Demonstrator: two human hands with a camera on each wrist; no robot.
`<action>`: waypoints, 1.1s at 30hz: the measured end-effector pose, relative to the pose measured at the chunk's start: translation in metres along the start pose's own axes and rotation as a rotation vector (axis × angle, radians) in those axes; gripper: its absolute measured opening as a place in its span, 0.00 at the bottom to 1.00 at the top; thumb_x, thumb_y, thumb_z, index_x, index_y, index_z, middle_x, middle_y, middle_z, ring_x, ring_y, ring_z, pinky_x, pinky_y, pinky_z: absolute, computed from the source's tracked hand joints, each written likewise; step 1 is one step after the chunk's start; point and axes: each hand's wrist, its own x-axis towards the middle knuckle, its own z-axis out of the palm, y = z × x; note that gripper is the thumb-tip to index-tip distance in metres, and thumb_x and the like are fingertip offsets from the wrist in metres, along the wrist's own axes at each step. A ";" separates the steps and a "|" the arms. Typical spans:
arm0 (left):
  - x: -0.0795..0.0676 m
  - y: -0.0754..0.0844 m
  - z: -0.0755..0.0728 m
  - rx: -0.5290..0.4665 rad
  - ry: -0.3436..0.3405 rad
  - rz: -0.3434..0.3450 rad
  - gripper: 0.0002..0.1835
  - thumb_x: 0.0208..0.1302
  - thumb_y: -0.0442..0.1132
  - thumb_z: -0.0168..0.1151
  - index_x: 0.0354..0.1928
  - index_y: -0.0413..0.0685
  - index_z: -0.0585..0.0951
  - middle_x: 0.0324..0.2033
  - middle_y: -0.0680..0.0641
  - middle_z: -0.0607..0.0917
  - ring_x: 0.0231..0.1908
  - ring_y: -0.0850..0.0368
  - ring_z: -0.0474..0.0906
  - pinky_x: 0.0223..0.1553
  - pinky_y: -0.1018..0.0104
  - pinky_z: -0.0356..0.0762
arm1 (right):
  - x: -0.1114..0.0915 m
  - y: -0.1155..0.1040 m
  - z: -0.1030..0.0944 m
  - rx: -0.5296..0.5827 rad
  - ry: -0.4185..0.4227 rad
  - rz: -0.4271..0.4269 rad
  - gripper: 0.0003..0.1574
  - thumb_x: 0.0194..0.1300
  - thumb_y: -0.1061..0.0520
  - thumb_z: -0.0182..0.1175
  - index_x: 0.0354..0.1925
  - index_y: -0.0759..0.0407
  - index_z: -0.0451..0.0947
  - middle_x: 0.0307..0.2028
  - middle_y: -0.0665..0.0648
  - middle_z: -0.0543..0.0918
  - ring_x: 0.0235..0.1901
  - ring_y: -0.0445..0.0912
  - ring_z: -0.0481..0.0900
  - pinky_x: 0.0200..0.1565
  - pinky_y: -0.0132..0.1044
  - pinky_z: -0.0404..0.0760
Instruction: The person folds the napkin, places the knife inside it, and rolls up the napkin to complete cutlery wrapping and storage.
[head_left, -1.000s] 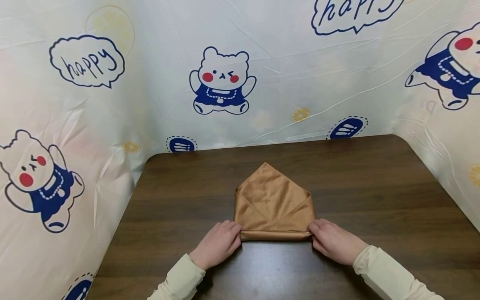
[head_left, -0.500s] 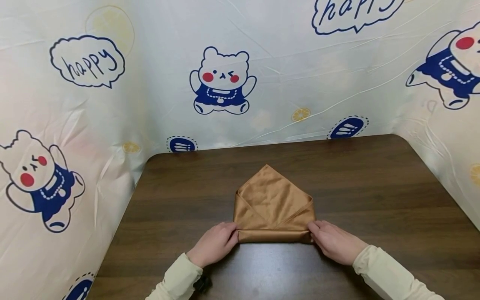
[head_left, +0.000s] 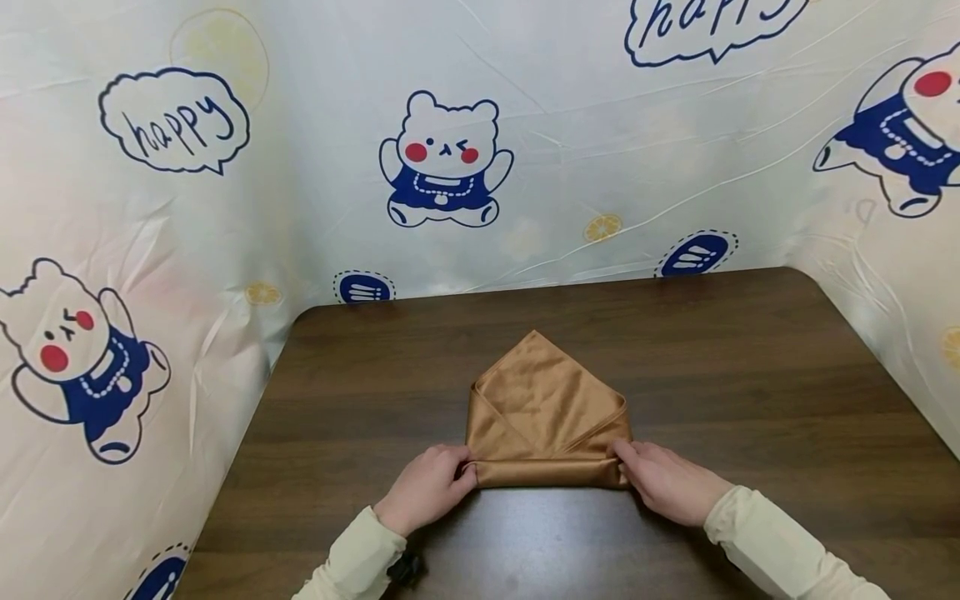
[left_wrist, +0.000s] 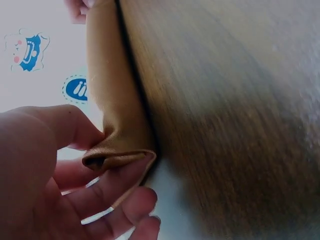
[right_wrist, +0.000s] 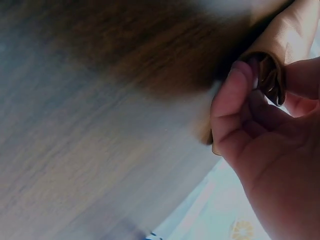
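Observation:
A shiny brown cloth (head_left: 547, 400) lies folded on the table, its far end a point and its near edge turned over into a flat roll. At the roll's left end my left hand (head_left: 429, 490) pinches the fabric; in the left wrist view the thumb presses on top of the roll (left_wrist: 117, 100), fingers underneath. My right hand (head_left: 671, 483) grips the opposite end. Layers of fabric show inside the open end of the roll (right_wrist: 272, 75) in the right wrist view, between thumb and fingers.
The dark wooden table (head_left: 750, 375) extends around the cloth on all sides. Behind it and at both sides hangs a pale curtain (head_left: 322, 167) printed with cartoon bears. A small black object (head_left: 406, 568) sits by the left sleeve.
The rolled near edge has become wider, and the cloth's far point has come slightly nearer. Both hands keep hold of the roll's ends; the left has shifted a little to the left.

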 end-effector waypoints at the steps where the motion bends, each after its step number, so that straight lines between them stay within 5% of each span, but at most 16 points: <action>1: 0.000 0.001 0.000 -0.002 0.002 -0.008 0.12 0.59 0.41 0.51 0.19 0.59 0.71 0.12 0.60 0.66 0.14 0.68 0.59 0.17 0.74 0.59 | 0.000 0.000 -0.001 0.019 -0.002 0.005 0.09 0.62 0.61 0.53 0.41 0.54 0.65 0.23 0.40 0.67 0.23 0.33 0.67 0.26 0.28 0.70; 18: 0.001 0.004 -0.005 0.008 0.030 -0.147 0.06 0.54 0.45 0.57 0.23 0.56 0.75 0.13 0.60 0.70 0.13 0.67 0.63 0.16 0.72 0.61 | 0.006 -0.001 -0.004 0.130 -0.013 0.096 0.06 0.64 0.60 0.51 0.40 0.54 0.66 0.18 0.40 0.65 0.17 0.31 0.63 0.21 0.26 0.65; 33: 0.000 0.006 -0.004 0.096 0.044 -0.149 0.06 0.54 0.46 0.58 0.27 0.54 0.73 0.14 0.58 0.69 0.14 0.64 0.63 0.16 0.69 0.60 | 0.007 -0.001 0.000 0.100 -0.005 0.168 0.04 0.63 0.59 0.52 0.37 0.53 0.67 0.17 0.40 0.64 0.15 0.31 0.61 0.20 0.27 0.64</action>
